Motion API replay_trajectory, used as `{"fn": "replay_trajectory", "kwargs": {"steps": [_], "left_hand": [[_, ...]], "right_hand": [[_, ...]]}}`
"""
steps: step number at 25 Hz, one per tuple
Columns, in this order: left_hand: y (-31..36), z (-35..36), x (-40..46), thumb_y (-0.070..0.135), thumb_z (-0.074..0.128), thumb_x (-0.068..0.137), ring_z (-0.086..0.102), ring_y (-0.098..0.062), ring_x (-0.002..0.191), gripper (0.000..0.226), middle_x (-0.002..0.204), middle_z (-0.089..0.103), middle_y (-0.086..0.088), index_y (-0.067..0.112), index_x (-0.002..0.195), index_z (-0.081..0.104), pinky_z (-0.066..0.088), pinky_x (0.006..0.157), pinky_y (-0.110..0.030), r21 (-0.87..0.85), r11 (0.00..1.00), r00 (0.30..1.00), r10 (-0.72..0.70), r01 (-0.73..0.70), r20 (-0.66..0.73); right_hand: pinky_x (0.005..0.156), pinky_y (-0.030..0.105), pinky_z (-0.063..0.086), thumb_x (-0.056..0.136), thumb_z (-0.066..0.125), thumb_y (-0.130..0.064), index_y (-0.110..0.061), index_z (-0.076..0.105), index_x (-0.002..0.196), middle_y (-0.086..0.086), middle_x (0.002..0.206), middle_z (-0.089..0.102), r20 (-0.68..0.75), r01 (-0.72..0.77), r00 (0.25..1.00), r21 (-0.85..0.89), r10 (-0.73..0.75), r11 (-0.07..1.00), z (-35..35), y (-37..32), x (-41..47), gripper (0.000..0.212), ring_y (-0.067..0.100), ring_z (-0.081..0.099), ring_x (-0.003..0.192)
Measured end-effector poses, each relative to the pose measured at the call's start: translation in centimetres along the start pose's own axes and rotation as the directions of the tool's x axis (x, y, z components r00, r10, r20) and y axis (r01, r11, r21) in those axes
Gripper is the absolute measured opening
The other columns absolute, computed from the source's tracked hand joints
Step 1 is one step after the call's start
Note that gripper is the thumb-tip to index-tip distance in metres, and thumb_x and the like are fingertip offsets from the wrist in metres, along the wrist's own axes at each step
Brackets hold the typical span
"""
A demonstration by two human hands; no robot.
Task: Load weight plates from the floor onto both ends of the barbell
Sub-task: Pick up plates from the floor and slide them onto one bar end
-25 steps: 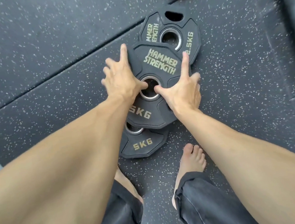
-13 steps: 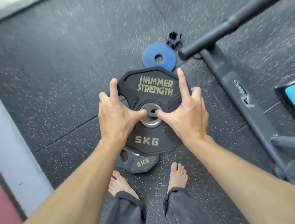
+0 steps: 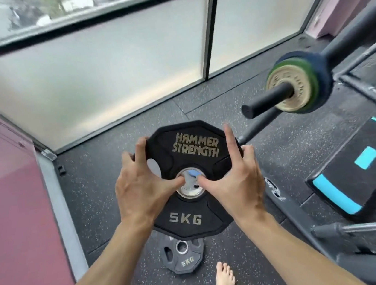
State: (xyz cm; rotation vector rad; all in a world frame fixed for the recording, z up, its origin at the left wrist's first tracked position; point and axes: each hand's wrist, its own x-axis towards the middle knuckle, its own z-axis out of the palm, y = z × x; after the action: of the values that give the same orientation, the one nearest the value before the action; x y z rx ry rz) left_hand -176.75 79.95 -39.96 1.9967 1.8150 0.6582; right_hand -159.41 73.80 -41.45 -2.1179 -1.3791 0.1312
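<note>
A black 5 kg plate marked HAMMER STRENGTH is held in the air in front of me, face up towards the camera. My left hand grips its left side and my right hand its right side, both thumbs at the steel centre hole. The barbell's sleeve end juts out up and to the right of the plate, with a tan, a green and a dark blue plate on it. A second 5 kg plate lies flat on the floor below my hands.
A black step box with cyan stripes stands at the right. The rack's base bar runs along the floor beside it. Frosted window panels close the far side and a pink wall the left. My bare right foot is below.
The 5 kg plate has been lifted from the floor stack and raised higher. My view has tilted up, bringing the loaded barbell end and the window into sight.
</note>
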Motion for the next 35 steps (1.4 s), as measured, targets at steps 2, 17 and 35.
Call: {"fn": "replay_trajectory", "kwargs": {"steps": [2, 17, 35], "left_hand": [[2.3, -3.4, -0.9, 0.059, 0.082, 0.052, 0.057, -0.027, 0.077, 0.101, 0.099, 0.05, -0.004, 0.034, 0.139, 0.037, 0.053, 0.07, -0.04, -0.038, 0.999, 0.999, 0.039, -0.039, -0.004], [20.3, -28.2, -13.3, 0.077, 0.078, 0.048, 0.061, -0.026, 0.108, 0.115, 0.118, 0.058, -0.001, 0.033, 0.147, 0.039, 0.044, 0.084, -0.038, -0.267, 0.792, 0.822, 0.455, -0.549, -0.341], [41.1, -36.8, -29.8, 0.071, 0.085, 0.057, 0.055, -0.009, 0.127, 0.103, 0.135, 0.059, 0.012, 0.037, 0.144, 0.042, 0.046, 0.107, -0.042, -0.628, 0.173, 0.569, 0.647, -0.759, -0.508]], "right_hand": [[0.071, 0.035, 0.055, 0.057, 0.088, -0.054, -0.038, 0.02, 0.158, 0.003, 0.102, 0.046, -0.053, -0.002, 0.999, 0.021, 0.003, 1.0, -4.0, -1.9, -0.6, 0.123, 0.024, 0.057, 0.086], [0.079, 0.042, 0.055, 0.055, 0.085, -0.053, -0.046, 0.021, 0.156, 0.0, 0.11, 0.046, -0.57, 0.068, 0.815, -0.084, -0.104, 0.994, -37.0, -14.3, -11.6, 0.12, 0.029, 0.058, 0.1], [0.098, 0.038, 0.045, 0.059, 0.089, -0.053, -0.06, 0.02, 0.15, -0.001, 0.114, 0.041, -0.793, -0.055, 0.608, -0.089, -0.038, 0.994, -65.8, -14.3, -26.9, 0.114, 0.021, 0.046, 0.107]]}}
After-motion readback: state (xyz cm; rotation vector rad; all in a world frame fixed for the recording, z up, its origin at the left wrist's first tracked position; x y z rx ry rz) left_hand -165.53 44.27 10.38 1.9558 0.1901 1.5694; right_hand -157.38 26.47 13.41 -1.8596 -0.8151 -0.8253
